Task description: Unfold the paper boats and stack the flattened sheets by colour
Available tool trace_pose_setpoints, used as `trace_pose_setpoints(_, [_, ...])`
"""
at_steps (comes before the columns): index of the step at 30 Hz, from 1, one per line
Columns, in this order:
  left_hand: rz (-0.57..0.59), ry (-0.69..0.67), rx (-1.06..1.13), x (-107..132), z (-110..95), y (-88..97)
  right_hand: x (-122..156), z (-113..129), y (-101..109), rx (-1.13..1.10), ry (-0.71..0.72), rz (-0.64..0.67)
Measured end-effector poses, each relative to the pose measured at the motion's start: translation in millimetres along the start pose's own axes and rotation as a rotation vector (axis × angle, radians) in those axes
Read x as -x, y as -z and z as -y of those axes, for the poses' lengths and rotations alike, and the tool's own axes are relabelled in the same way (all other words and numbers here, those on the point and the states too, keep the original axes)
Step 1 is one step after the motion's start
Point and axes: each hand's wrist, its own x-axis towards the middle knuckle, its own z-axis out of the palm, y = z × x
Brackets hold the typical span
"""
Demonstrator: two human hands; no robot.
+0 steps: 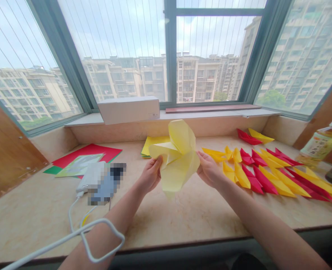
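Observation:
A pale yellow sheet of paper point(180, 161), creased and part-folded with several flaps standing out, is held up in the air above the stone ledge. My left hand point(151, 174) pinches its left edge between thumb and fingers. On the opposite side my right hand point(209, 168) grips the right edge, its fingers partly hidden behind the paper. Just behind lies a stack of yellow paper point(154, 142) with a green edge. Close to my right hand sit folded yellow paper shapes point(235, 174) and folded red paper shapes point(257, 178) in rows.
At the left are red sheets point(98, 153), a white power bank point(91, 176), a blurred-out phone point(106, 185) and a white cable point(56, 242) crossing my left forearm. A white box point(129, 110) rests on the sill. Bottles, one a tea-coloured drink bottle point(322, 142), stand far right.

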Motion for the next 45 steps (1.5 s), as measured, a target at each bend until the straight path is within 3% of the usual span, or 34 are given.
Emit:
trace_pose_setpoints(4, [0.014,0.056,-0.17,4.9,3.3,-8.4,6.8,-6.4,-12.2,0.177,-0.038,0.183])
trace_pose_setpoints(7, [-0.046,-0.028,-0.337,1.4,4.5,-3.2,5.1,-16.3,-11.5,0.26,0.01,0.082])
trace_pose_setpoints(11, [-0.15,-0.094,-0.511,-5.8,2.3,13.8,-1.5,-18.9,5.5,0.328,0.035,-0.089])
trace_pose_setpoints(16, [-0.139,-0.135,-0.68,-10.3,-0.2,25.5,-1.3,-1.4,18.2,0.235,-0.096,-0.019])
trace_pose_setpoints(21, [-0.16,-0.183,-0.67,-8.7,3.0,22.5,2.6,2.7,11.1,0.22,-0.164,0.119])
trace_pose_setpoints(29, [0.053,0.042,-0.448,-1.3,3.0,15.8,0.3,-7.3,10.2,-0.164,-0.18,-0.083])
trace_pose_setpoints(34, [0.128,0.099,-0.295,-1.8,0.7,18.9,2.9,1.5,8.3,-0.368,-0.161,-0.054])
trace_pose_setpoints(45, [0.118,0.192,-0.29,-1.5,-15.6,24.5,1.2,14.4,18.9,-0.411,-0.111,-0.117])
